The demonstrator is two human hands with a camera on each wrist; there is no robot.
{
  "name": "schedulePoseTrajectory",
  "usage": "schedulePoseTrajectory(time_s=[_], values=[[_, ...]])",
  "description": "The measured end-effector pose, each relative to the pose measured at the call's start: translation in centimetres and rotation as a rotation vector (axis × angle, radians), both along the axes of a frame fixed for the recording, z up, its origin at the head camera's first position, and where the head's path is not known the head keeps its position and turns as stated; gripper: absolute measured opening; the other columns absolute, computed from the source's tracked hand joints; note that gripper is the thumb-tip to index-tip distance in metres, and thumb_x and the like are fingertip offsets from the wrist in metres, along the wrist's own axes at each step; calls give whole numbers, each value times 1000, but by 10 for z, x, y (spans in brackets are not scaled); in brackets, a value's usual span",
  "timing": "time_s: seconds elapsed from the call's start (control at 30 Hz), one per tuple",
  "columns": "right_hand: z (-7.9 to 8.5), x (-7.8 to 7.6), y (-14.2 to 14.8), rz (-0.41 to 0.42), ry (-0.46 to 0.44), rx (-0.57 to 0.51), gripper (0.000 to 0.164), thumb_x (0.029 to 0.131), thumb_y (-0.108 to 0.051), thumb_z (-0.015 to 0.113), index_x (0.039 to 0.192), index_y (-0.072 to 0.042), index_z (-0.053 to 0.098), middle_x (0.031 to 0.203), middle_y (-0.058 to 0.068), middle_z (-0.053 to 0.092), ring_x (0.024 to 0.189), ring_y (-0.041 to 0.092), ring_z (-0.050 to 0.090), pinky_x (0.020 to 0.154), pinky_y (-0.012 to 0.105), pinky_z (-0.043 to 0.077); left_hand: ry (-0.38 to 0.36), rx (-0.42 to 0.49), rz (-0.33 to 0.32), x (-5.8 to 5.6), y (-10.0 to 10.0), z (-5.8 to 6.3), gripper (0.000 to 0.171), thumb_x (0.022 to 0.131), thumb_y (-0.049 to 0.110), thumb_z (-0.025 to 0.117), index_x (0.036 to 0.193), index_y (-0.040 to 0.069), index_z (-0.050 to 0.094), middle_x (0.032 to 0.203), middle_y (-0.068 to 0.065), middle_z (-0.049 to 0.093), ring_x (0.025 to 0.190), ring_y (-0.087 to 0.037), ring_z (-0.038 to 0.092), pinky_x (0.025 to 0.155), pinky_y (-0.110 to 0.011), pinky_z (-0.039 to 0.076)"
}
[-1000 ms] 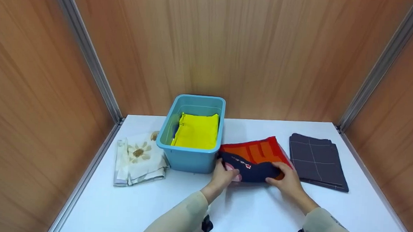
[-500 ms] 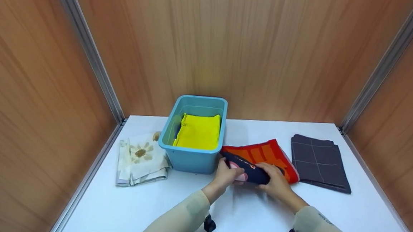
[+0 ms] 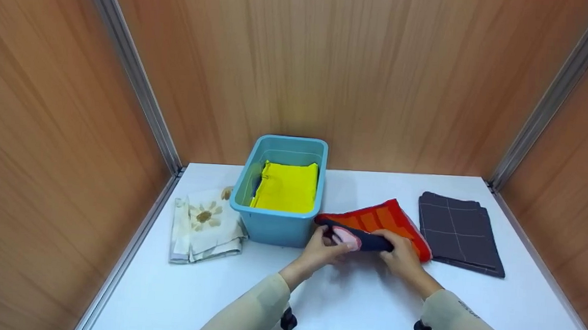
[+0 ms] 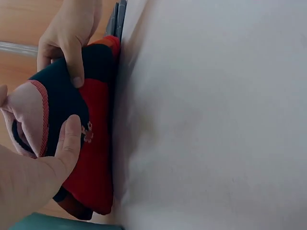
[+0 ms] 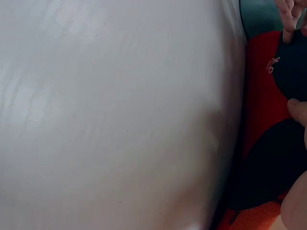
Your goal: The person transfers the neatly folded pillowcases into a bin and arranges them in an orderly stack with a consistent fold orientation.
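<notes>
And over it goes: the front edge of the red-and-navy cloth (image 3: 372, 223) has just curled further up, rolling its white lettering out of the head view and leaving the pale patch (image 4: 29, 110) facing upward. The cloth sits right of centre on the white surface (image 3: 357, 306), just beside the blue bin (image 3: 277, 229) with its yellow cloth (image 3: 287, 187). Both hands are gripping: the left hand (image 3: 319, 251) pinches near the patch, the right hand (image 3: 402, 254), shifted inward from a second ago, clasps the navy part, thumb in front. The red-orange part spreads behind them, so I'd judge the folding only partway along. The grey checked cloth (image 3: 461, 231), far right, stays put.
</notes>
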State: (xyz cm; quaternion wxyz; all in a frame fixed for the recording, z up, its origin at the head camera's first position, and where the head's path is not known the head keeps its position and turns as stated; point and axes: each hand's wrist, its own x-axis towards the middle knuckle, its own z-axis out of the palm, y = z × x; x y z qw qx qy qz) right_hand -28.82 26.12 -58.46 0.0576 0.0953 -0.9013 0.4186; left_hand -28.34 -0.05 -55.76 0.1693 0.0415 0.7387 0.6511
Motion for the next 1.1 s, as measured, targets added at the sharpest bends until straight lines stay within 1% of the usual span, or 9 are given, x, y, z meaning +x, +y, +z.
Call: schedulePoseTrajectory(time_s=[0.13, 0.2, 0.3, 0.43, 0.53, 0.67, 0.83, 1.0, 1.1], values=[[9, -3, 5, -2, 28, -26, 40, 100, 3, 72, 135, -15, 73, 139, 20, 69, 131, 45, 60, 114, 70, 50, 97, -45, -44, 0, -9, -3, 101, 94, 39, 87, 168, 6, 28, 141, -18, 59, 114, -26, 68, 101, -42, 64], [14, -4, 8, 0, 39, -37, 38, 100, 1, 74, 135, -14, 74, 138, 20, 70, 130, 46, 60, 114, 70, 50, 147, -61, -41, -1, -12, -5, 95, 94, 34, 87, 166, 5, 32, 137, -15, 60, 115, -25, 66, 103, -42, 63], [21, -5, 14, 5, 51, -60, 36, 99, 1, 75, 133, -11, 74, 138, 22, 70, 129, 47, 60, 115, 72, 48, 214, -72, -21, -2, -15, -7, 85, 94, 26, 87, 161, 3, 39, 131, -14, 61, 118, -30, 64, 107, -43, 60], [34, -5, 21, 23, 39, -96, 32, 99, -1, 75, 131, -8, 75, 136, 22, 71, 125, 45, 62, 114, 71, 49, 246, -77, 6, -1, -19, -10, 76, 95, 20, 86, 155, 0, 44, 130, -14, 60, 121, -39, 61, 108, -43, 58], [45, -6, 26, 33, 15, -102, 33, 99, -3, 76, 132, -6, 74, 134, 22, 73, 123, 42, 64, 113, 69, 50, 268, -105, 22, -1, -22, -10, 74, 94, 23, 87, 151, 0, 47, 130, -14, 62, 121, -39, 61, 110, -46, 58], [59, -7, 34, 33, 35, -80, 32, 96, -4, 80, 127, -4, 76, 129, 21, 76, 118, 35, 67, 109, 58, 53, 306, -154, 26, 0, -23, -10, 77, 94, 32, 88, 151, 2, 47, 139, -19, 61, 125, -34, 61, 115, -54, 55], [71, -6, 44, 54, 81, -69, 30, 92, -5, 84, 121, -3, 78, 119, 15, 79, 107, 20, 67, 100, 42, 54, 319, -168, 21, -1, -23, -8, 89, 91, 41, 89, 158, 7, 42, 159, -18, 52, 143, -38, 53, 122, -54, 48], [85, -1, 52, 81, 44, -78, 31, 92, -7, 84, 122, -3, 77, 118, 12, 79, 101, 13, 65, 97, 37, 53, 297, -168, 31, 0, -21, -6, 102, 87, 48, 91, 165, 12, 36, 169, -12, 45, 152, -36, 48, 124, -53, 46], [91, 2, 57, 97, 16, -74, 30, 93, -8, 83, 123, -3, 77, 117, 11, 79, 101, 13, 66, 97, 38, 52, 275, -136, 20, 1, -21, -7, 109, 85, 51, 91, 168, 13, 32, 172, -11, 42, 154, -37, 47, 124, -53, 46]])
